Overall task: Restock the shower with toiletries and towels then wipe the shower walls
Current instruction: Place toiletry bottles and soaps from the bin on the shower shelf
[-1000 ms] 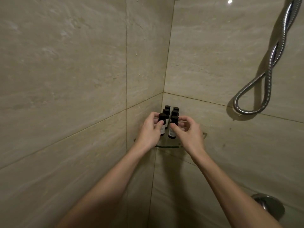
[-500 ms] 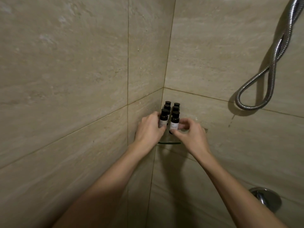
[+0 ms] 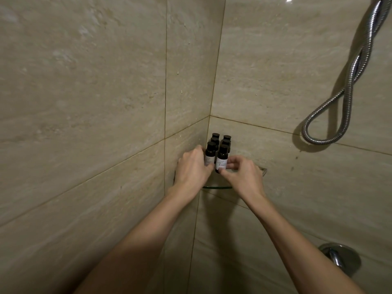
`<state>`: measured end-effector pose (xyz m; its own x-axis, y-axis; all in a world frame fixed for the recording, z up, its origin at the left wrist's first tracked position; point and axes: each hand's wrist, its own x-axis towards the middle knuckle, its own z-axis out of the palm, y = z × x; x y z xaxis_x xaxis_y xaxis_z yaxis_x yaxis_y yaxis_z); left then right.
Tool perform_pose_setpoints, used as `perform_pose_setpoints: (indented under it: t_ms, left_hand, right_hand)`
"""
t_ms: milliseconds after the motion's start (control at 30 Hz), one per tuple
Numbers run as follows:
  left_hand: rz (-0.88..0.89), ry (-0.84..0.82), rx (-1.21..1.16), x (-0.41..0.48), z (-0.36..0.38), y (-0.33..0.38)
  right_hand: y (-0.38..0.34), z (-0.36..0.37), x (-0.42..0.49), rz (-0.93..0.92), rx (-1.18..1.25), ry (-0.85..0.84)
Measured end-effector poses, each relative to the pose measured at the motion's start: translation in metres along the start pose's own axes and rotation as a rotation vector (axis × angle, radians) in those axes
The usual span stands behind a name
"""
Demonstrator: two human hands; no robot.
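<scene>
Several small dark toiletry bottles with black caps stand in two rows on a glass corner shelf (image 3: 216, 187) in the shower corner. My left hand (image 3: 192, 169) grips the front left bottle (image 3: 210, 154) around its white label. My right hand (image 3: 241, 175) pinches the front right bottle (image 3: 222, 159) low on its label, thumb in front and fingers behind. Both bottles stand upright on the shelf. The rear bottles (image 3: 220, 139) are partly hidden behind the front pair. No towel is in view.
Beige stone tile walls (image 3: 84, 102) meet in the corner behind the shelf. A chrome shower hose (image 3: 347, 98) hangs in a loop on the right wall. A chrome valve plate with handle (image 3: 339, 259) sits low at the right.
My hands slid down from the caps to the labelled bodies of the front two bottles. The view shifted slightly; the bottles stay upright on the shelf.
</scene>
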<state>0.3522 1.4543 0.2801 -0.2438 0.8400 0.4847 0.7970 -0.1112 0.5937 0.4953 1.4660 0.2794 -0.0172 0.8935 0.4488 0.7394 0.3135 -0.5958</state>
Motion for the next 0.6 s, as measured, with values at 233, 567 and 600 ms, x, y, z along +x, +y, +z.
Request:
perform_pose_setpoints:
  t_ms: [233,567,600]
  left_hand:
    - [0.055,0.042,-0.106,-0.033,-0.019,0.003]
    - [0.303,0.219,-0.055,-0.152,0.007,-0.053]
    - [0.239,0.145,-0.048,-0.169,0.017,-0.065]
  right_hand:
    - [0.013,-0.008,-0.018,-0.023,0.068,0.138]
    - [0.054,0.021,-0.132,0.105,0.272,0.281]
    - [0.064,0.026,-0.146,0.135,0.236,0.235]
